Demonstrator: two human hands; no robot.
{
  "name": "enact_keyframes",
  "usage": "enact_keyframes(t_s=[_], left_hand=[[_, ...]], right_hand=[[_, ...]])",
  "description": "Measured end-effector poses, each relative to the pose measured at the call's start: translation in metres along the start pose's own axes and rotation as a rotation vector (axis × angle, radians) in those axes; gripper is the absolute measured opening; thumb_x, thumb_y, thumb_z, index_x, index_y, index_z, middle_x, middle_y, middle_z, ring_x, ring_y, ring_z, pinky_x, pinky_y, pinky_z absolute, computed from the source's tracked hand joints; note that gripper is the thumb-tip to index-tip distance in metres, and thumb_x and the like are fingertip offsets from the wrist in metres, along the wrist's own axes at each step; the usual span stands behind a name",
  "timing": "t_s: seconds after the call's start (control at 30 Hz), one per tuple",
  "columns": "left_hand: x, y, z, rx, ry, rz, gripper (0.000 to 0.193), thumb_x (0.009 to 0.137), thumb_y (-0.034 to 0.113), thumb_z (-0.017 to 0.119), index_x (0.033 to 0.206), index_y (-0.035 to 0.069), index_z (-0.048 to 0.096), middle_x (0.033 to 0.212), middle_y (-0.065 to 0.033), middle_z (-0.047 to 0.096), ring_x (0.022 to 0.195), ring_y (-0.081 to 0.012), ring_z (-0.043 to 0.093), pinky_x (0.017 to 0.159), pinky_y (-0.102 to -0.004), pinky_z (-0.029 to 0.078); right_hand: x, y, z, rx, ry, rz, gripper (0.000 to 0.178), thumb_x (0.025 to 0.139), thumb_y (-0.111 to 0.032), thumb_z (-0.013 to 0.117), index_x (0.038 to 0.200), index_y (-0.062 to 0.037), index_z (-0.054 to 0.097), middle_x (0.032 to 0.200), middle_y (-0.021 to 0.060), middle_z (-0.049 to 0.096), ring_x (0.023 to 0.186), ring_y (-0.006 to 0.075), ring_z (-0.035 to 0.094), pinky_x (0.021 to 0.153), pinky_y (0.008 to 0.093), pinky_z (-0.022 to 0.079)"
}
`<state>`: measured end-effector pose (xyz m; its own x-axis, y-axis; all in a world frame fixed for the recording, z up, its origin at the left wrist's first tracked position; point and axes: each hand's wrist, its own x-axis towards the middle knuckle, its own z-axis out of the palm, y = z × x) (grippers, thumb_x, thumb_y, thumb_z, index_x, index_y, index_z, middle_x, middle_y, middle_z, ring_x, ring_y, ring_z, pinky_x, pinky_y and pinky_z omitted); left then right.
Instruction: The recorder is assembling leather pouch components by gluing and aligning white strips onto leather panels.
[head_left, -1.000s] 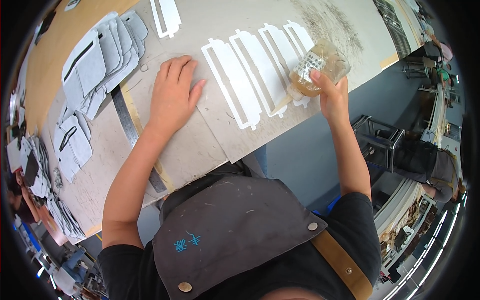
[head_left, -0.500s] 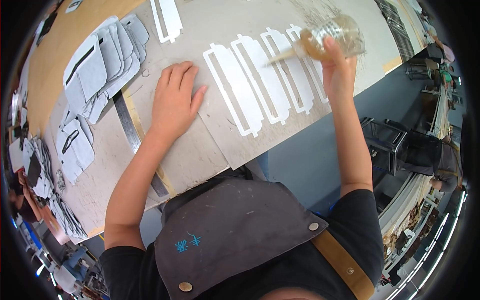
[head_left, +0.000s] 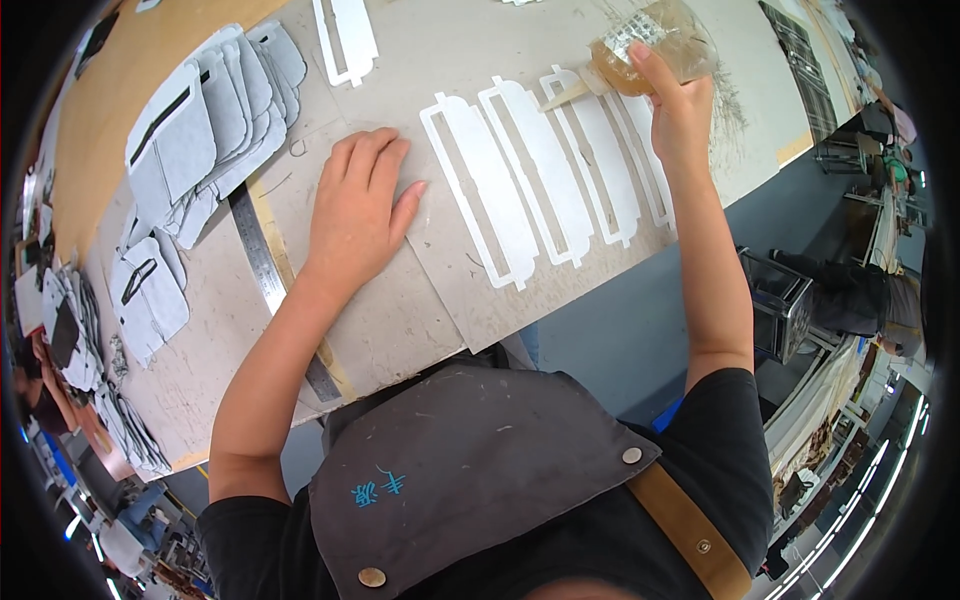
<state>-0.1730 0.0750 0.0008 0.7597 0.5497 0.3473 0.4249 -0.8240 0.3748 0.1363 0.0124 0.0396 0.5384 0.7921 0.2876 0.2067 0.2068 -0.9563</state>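
My right hand (head_left: 682,115) is wrapped round a clear squeeze bottle (head_left: 690,40) of amber liquid, which looks like glue. The bottle is tipped over, and its pale pointed nozzle (head_left: 570,94) reaches left to the top end of the white slotted pieces. Whether the tip touches one I cannot tell. Several of these white slotted pieces (head_left: 492,195) lie side by side on the grey work surface (head_left: 400,310). To the left of them my left hand (head_left: 360,205) rests flat on the surface with its fingers stretched out, holding nothing.
A fanned pile of light grey pieces (head_left: 185,130) with black slots lies at the left. A metal ruler (head_left: 258,255) runs beside my left forearm. Another white slotted piece (head_left: 357,45) lies at the far side. Dark patterned material (head_left: 800,70) lies at the right edge.
The bottle's nozzle has swung slightly right and up across the white pieces. My left hand stays flat in about the same place. The whole view has shifted a little.
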Motion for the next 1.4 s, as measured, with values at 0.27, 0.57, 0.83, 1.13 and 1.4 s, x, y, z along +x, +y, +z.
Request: enact_keyframes(t_s=[0.27, 0.57, 0.83, 1.13, 1.4], left_hand=[[0.000, -0.001, 0.001, 0.027, 0.027, 0.017, 0.038, 0.081, 0.016, 0.066, 0.111, -0.004, 0.055, 0.118, -0.0148, 0.053, 0.109, -0.0331, 0.049, 0.093, -0.0404, 0.042], [0.000, -0.003, 0.003, 0.023, 0.012, 0.003, 0.037, 0.083, 0.011, 0.063, 0.116, -0.002, 0.054, 0.121, -0.0148, 0.053, 0.110, -0.0344, 0.048, 0.095, -0.0408, 0.040], [-0.002, -0.003, 0.000, 0.066, -0.006, -0.010, 0.038, 0.082, 0.015, 0.064, 0.113, -0.004, 0.055, 0.120, -0.0148, 0.053, 0.109, -0.0340, 0.048, 0.094, -0.0412, 0.041], [0.000, 0.002, -0.002, 0.035, -0.017, -0.007, 0.039, 0.080, 0.014, 0.066, 0.113, -0.004, 0.055, 0.119, -0.0152, 0.053, 0.108, -0.0346, 0.049, 0.092, -0.0412, 0.042], [0.000, 0.003, -0.004, 0.031, -0.020, -0.020, 0.041, 0.078, 0.014, 0.068, 0.113, -0.002, 0.054, 0.119, -0.0147, 0.053, 0.108, -0.0342, 0.050, 0.092, -0.0416, 0.042]], right_hand=[[-0.034, -0.010, -0.022, 0.013, 0.058, 0.151, 0.041, 0.075, -0.019, 0.073, 0.106, 0.0023, 0.057, 0.093, 0.0068, 0.061, 0.087, 0.0134, 0.057, 0.079, 0.0272, 0.043], [-0.071, -0.024, -0.038, 0.029, 0.065, 0.232, 0.046, 0.076, -0.017, 0.070, 0.113, 0.0047, 0.055, 0.098, 0.0088, 0.060, 0.091, 0.0152, 0.057, 0.082, 0.0280, 0.043], [-0.058, -0.018, -0.066, 0.394, 0.029, 0.419, 0.048, 0.087, -0.024, 0.065, 0.123, 0.0023, 0.048, 0.109, 0.0117, 0.061, 0.101, 0.0205, 0.061, 0.090, 0.0350, 0.049], [0.020, 0.018, -0.037, 0.194, 0.145, 0.113, 0.037, 0.085, -0.017, 0.070, 0.114, -0.0021, 0.054, 0.103, 0.0049, 0.060, 0.097, 0.0154, 0.061, 0.083, 0.0326, 0.051], [0.030, 0.026, -0.014, 0.033, 0.129, 0.162, 0.029, 0.084, -0.014, 0.067, 0.107, -0.0008, 0.057, 0.089, 0.0056, 0.063, 0.082, 0.0141, 0.062, 0.069, 0.0292, 0.052]])
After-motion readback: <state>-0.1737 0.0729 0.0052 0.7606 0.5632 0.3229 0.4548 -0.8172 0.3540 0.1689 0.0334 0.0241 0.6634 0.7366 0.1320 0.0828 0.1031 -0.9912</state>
